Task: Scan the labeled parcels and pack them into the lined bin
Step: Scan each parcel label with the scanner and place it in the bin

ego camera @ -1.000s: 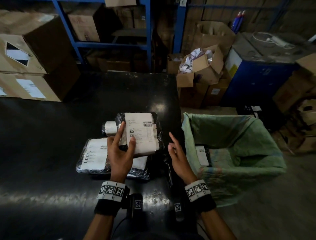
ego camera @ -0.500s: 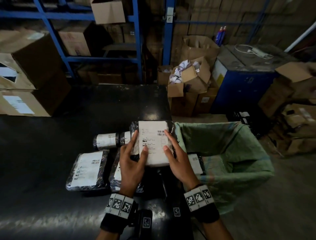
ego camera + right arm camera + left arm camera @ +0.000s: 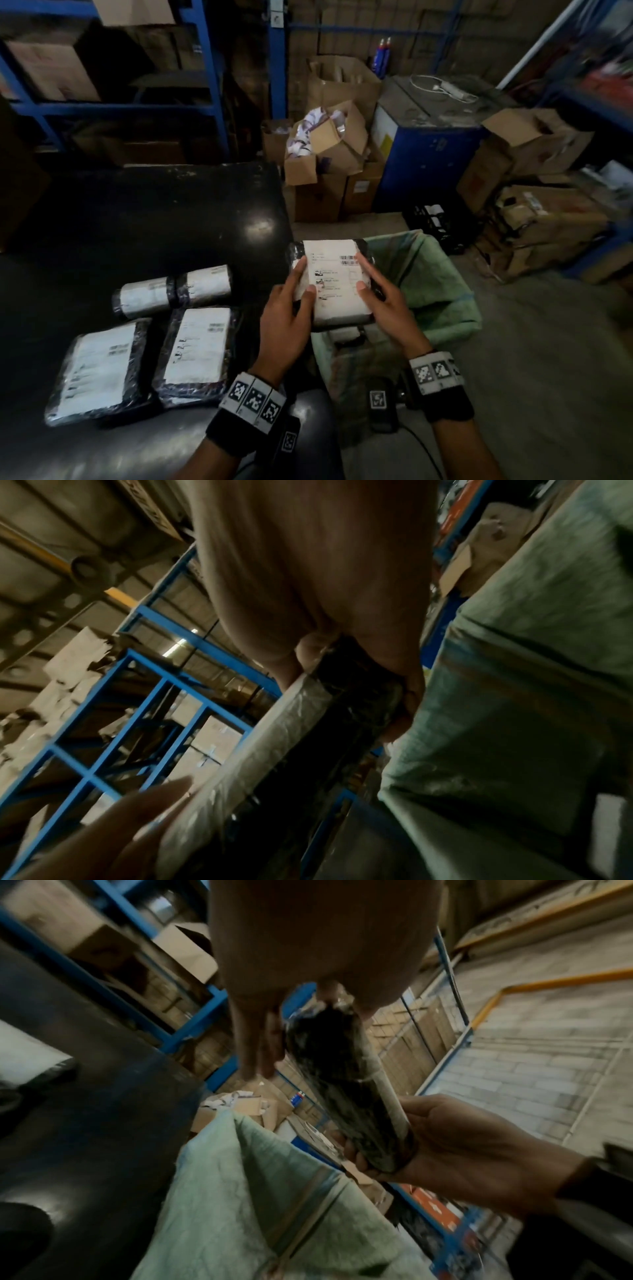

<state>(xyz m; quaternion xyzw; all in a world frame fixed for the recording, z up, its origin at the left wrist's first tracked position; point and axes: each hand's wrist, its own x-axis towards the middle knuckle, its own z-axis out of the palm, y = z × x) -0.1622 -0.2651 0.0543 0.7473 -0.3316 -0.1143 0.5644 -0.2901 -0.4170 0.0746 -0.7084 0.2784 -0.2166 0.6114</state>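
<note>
Black tabletop (image 3: pixel 137 222) at left, carrying three wrapped, labelled parcels: flat parcel (image 3: pixel 96 370), second flat parcel (image 3: pixel 195 349), rolled parcel (image 3: pixel 174 291) behind. Further right, held parcel (image 3: pixel 334 277) raised, label up, over near corner of green-lined bin (image 3: pixel 442 274). Left hand (image 3: pixel 284 318) gripping its left edge, thumb on label. Right hand (image 3: pixel 387 301) gripping right edge, fingers curled underneath. Another parcel (image 3: pixel 346 334) inside bin, below.

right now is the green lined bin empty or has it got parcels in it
Not empty: at least one labeled parcel lies inside the bin, below the parcel both hands hold.
</note>
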